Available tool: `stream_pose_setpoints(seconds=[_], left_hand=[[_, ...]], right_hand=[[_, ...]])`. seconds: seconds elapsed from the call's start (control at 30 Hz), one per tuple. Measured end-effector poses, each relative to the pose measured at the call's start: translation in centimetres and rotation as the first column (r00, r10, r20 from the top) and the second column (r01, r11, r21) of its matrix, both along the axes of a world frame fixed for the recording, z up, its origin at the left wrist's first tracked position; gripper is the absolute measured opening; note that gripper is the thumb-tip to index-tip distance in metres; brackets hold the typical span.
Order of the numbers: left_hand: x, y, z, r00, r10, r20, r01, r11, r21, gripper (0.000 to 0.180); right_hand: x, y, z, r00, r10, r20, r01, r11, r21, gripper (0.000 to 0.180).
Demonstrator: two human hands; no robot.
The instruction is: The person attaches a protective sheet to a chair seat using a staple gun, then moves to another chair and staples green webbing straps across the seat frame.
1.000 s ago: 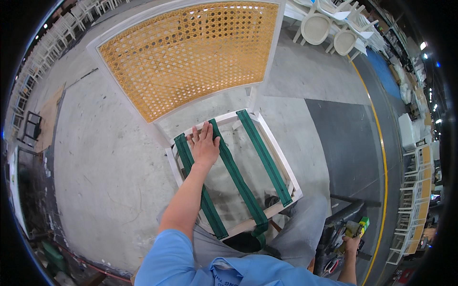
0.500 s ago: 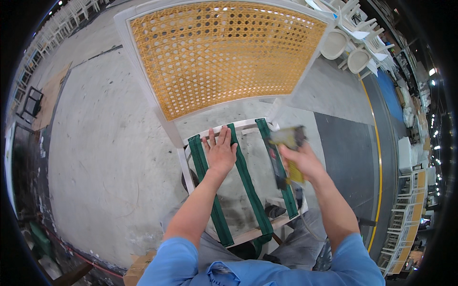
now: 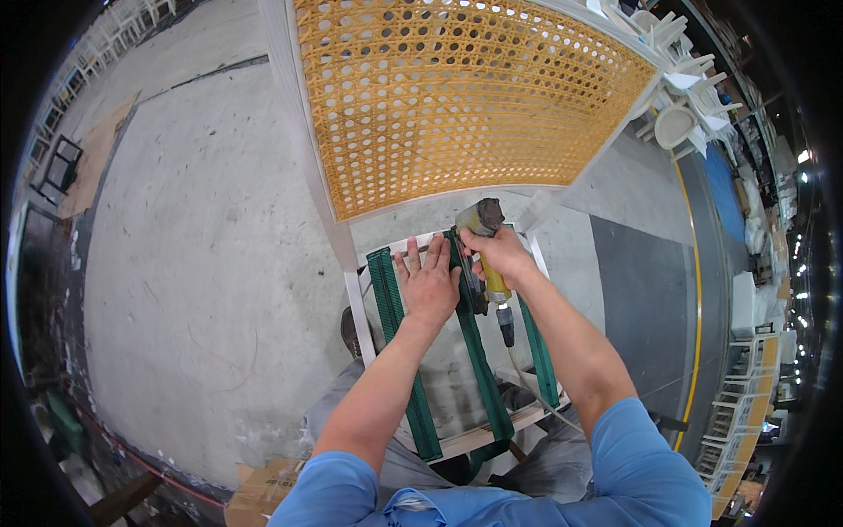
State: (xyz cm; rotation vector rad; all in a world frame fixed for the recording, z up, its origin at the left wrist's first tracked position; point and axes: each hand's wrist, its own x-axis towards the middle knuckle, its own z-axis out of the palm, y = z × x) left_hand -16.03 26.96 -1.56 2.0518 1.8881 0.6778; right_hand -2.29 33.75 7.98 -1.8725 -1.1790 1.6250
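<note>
A pale wooden chair frame (image 3: 356,307) stands in front of me with its woven cane back (image 3: 474,105) on the far side. Three green webbing straps run across the open seat: a left strap (image 3: 406,351), a middle strap (image 3: 474,351) and a right strap (image 3: 542,364). My left hand (image 3: 430,292) lies flat on the rear rail, fingers spread, beside the middle strap's far end. My right hand (image 3: 505,256) grips a yellow and black air staple gun (image 3: 494,283), its nose at that strap's end. Whether the nose touches is hidden.
A thin air hose (image 3: 536,391) trails from the gun toward my lap. White chairs (image 3: 676,123) are piled at the far right, with more stacked chairs (image 3: 742,422) nearer. A cardboard box (image 3: 262,492) sits at lower left, and a small dark frame (image 3: 60,167) farther off.
The staple gun has moved left from the right strap to the middle strap's far end. My left hand stays on the rear rail; the chair appears shifted right in view.
</note>
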Motion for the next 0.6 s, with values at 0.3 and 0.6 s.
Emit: stream_pose_setpoints(seconds=[0.3, 0.6], left_hand=[[-1.3, 0.3, -0.5, 0.988, 0.079, 0.131, -0.083, 0.996, 0.021, 0.049], [-1.7, 1.2, -2.6, 0.791, 0.279, 0.544, -0.060, 0.921, -0.386, 0.028]], right_hand=[[-1.4, -0.7, 0.9, 0.998, -0.014, -0.058, 0.015, 1.000, 0.021, 0.029], [-2.0, -0.7, -0.1, 1.000, -0.003, -0.020, 0.004, 1.000, 0.023, 0.028]])
